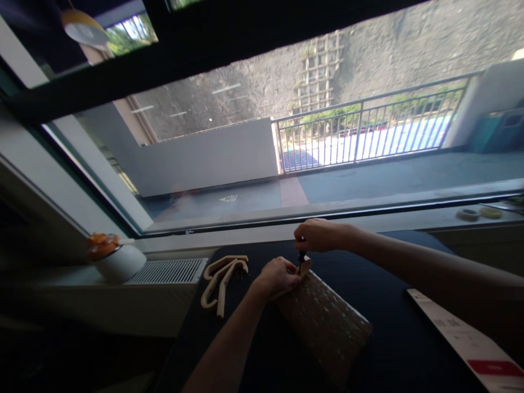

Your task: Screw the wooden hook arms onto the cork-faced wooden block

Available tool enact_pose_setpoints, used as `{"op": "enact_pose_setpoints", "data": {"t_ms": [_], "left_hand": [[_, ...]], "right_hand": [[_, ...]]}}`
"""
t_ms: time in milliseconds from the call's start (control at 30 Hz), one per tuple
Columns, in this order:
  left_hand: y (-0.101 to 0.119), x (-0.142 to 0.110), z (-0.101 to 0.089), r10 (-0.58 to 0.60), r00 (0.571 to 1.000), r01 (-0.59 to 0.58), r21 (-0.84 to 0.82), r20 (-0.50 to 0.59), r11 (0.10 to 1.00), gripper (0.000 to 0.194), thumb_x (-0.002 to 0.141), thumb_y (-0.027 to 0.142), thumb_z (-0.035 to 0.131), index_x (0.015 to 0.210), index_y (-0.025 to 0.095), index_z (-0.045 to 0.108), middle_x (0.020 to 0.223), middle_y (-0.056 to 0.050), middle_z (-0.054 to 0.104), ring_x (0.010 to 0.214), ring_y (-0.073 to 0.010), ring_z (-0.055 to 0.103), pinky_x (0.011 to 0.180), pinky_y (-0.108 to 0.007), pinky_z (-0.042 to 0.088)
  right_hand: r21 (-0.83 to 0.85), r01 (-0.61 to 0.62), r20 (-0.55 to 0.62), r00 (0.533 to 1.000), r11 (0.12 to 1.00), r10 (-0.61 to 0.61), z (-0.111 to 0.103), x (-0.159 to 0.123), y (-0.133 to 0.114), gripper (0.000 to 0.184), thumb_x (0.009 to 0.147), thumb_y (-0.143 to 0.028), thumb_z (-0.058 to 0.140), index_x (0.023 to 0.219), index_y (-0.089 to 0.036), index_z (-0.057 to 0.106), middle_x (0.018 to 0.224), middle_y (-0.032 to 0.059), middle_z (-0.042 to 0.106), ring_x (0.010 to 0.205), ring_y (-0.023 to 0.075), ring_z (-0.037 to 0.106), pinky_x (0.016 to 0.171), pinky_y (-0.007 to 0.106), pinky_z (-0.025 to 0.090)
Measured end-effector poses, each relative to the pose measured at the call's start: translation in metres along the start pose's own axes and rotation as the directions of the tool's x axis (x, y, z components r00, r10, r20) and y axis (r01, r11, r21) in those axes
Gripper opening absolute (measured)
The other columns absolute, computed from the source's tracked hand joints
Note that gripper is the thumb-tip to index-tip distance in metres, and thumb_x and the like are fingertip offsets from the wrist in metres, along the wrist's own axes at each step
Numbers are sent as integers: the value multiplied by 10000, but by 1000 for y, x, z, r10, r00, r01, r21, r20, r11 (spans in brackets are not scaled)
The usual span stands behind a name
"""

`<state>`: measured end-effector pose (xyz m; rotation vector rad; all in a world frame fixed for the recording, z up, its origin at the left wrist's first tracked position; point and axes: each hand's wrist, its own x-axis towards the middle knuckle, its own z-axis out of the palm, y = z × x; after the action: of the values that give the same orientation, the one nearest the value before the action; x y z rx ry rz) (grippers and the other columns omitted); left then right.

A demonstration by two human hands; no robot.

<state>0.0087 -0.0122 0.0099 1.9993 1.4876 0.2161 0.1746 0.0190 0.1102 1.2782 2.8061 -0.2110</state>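
A brown woven panel lies flat on a dark table. My left hand is closed on the panel's far corner, fingers curled over its edge. My right hand hovers just above that same corner, closed around a small dark tool that points down at the panel. Light wooden curved pieces lie on the table left of my left hand, apart from it.
A white bowl-like container with an orange top sits on the sill by a vent grille. A white paper strip with a red patch lies at the table's right. Tape rolls rest on the window ledge.
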Motion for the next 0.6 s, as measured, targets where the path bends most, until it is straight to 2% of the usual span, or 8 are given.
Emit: {"op": "enact_pose_setpoints", "data": {"t_ms": [100,267,467,600], "left_hand": [[3,0,-1,14,1000,-14,7,3,1000,346,697,350,603,946,153,739,751,-30,693,720,-165,596,591,-204,389],[16,1,3,51,998,-51,-3,29,999,333,695,346,609,935,157,741,730,-8,671,662,-133,560,559,-193,365],[46,15,22,118,993,-119,63,23,991,262,716,342,607,834,154,746,647,8,631,631,-117,526,563,-190,349],[57,22,32,139,990,-139,81,4,987,284,736,385,593,793,151,744,627,2,623,628,-121,526,564,-194,346]], "right_hand": [[39,40,48,998,998,-42,-4,-4,2,247,756,-305,579,918,-187,724,837,59,720,702,179,631,565,252,394],[45,55,30,998,997,-57,-6,-22,5,216,771,-241,552,883,-185,728,808,69,716,683,187,621,563,277,394],[20,64,50,997,998,-65,-6,-46,18,213,746,-185,555,870,-187,728,798,60,718,709,196,629,597,279,399],[-18,20,2,1000,1000,-20,0,-58,27,199,764,-191,551,861,-175,724,810,77,720,761,206,638,626,274,395]]}}
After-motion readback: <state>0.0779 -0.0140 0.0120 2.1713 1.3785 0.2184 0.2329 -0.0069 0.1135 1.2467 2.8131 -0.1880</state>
